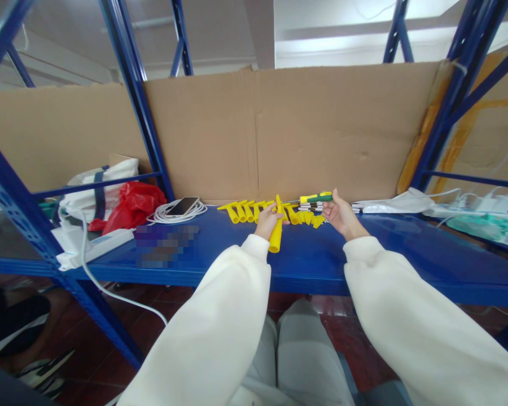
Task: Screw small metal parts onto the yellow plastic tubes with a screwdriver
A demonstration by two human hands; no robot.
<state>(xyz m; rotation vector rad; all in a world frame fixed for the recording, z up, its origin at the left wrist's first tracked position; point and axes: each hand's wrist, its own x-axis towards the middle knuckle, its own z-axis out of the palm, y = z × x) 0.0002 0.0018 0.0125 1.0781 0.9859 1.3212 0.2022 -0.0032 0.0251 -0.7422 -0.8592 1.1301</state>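
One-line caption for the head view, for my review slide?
Left hand holding a yellow part, right hand a green-and-yellow screwdriver, over a blue shelf.

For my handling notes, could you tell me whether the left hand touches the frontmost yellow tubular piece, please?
Touching: the head view shows the left hand gripping the frontmost yellow tubular piece.

Left hand (266, 224) grips a yellow tube (275, 239), wide end toward the wearer. Right hand (342, 217) holds a green-and-yellow screwdriver (315, 198) by its handle end, shaft pointing left. More yellow parts (241, 212) lie in a row on the blue shelf (313, 259). Left of these, a phone (183, 206) rests on coiled white cable (157, 216).
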